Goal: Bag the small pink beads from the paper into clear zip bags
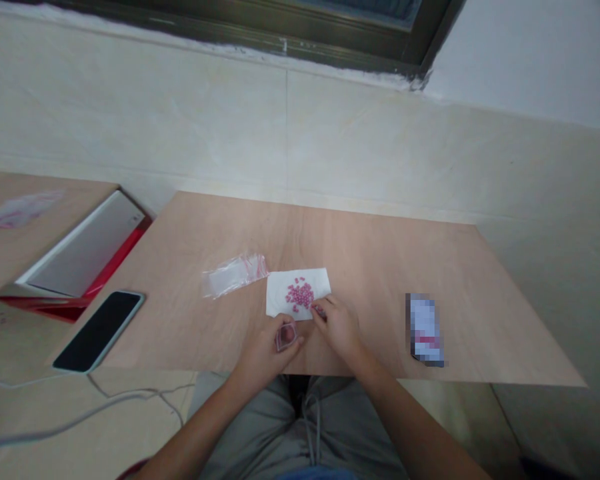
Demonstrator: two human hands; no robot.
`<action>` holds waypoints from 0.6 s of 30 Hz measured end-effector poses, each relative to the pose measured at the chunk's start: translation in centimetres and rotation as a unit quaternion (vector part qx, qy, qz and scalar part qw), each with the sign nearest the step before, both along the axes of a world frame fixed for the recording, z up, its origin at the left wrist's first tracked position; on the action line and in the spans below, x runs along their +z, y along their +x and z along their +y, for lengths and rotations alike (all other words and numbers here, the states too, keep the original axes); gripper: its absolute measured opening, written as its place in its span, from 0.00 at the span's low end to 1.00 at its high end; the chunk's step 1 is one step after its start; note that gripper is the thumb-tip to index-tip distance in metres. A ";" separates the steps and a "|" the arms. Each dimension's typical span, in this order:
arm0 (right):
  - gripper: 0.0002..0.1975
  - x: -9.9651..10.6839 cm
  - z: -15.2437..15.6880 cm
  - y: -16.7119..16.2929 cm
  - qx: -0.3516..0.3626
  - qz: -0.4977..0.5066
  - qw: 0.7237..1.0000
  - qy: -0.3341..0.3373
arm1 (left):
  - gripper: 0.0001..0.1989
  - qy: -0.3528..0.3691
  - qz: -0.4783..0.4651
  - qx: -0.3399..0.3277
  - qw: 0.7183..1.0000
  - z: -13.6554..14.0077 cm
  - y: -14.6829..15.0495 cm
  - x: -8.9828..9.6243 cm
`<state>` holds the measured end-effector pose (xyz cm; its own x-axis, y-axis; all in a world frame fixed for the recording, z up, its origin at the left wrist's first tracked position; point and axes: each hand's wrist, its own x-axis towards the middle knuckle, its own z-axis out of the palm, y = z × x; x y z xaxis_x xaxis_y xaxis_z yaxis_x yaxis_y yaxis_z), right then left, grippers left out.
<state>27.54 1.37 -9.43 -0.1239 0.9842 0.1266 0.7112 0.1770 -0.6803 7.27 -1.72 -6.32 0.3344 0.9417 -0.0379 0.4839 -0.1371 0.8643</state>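
On a white sheet of paper (276,293) lies a loose pile of small pink beads (300,295). My left hand (270,347) is closed around a small clear plastic box (286,337), its opening facing up, just in front of the paper. At the paper's right front corner, my right hand (337,323) has its thumb and fingertips pinched together beside the beads. What sits between those fingertips is too small to make out. A clear plastic zip bag (235,275) lies flat to the left of the paper.
A smartphone (99,331) rests at the left front edge of the wooden table (380,260). On the right is a blurred-out small item (425,330). A second tabletop (55,247) with a plastic bag stands at the left. Cables (130,397) run below on the floor.
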 end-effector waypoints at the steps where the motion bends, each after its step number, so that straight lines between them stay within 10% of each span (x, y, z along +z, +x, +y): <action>1: 0.06 0.2 0.1 0.0 -0.013 0.048 0.999 -0.001 | 0.10 0.003 0.011 -0.003 1.000 -0.1 0.0 0.0; 7: 0.08 3.1 -0.7 -0.8 0.020 0.250 0.968 0.001 | 0.09 -0.007 0.019 0.014 1.000 -0.1 -0.3 -0.3; 18: 0.15 1.5 -1.1 -1.3 0.149 0.023 0.989 0.002 | 0.08 -0.020 -0.029 0.045 0.998 0.5 -0.7 -0.3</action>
